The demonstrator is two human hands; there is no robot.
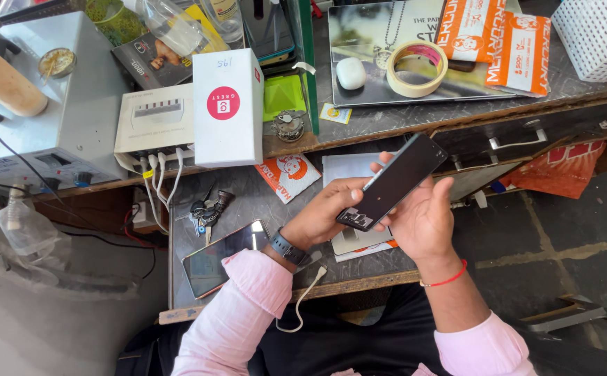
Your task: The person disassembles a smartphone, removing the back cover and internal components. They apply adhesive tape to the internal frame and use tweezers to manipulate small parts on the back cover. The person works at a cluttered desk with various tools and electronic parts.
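A black smartphone (394, 181) is held tilted above a pull-out shelf, its lower end showing exposed parts. My left hand (324, 212), with a dark watch on the wrist, grips the phone's lower end with thumb and fingers. My right hand (422, 216), with a red thread on the wrist, cradles the phone from beneath and along its right edge. Under both hands lies a white flat packet (349, 167). Another phone (223, 257) lies flat on the shelf beside my left sleeve.
A white box (228, 108) stands by a white charging hub (154, 122) with cables. Keys (206, 209) lie on the shelf. On the upper bench sit a tape roll (416, 68), a white earbud case (351, 73), orange packets (502, 38) and a white basket (589, 35). A grey machine (53, 104) stands left.
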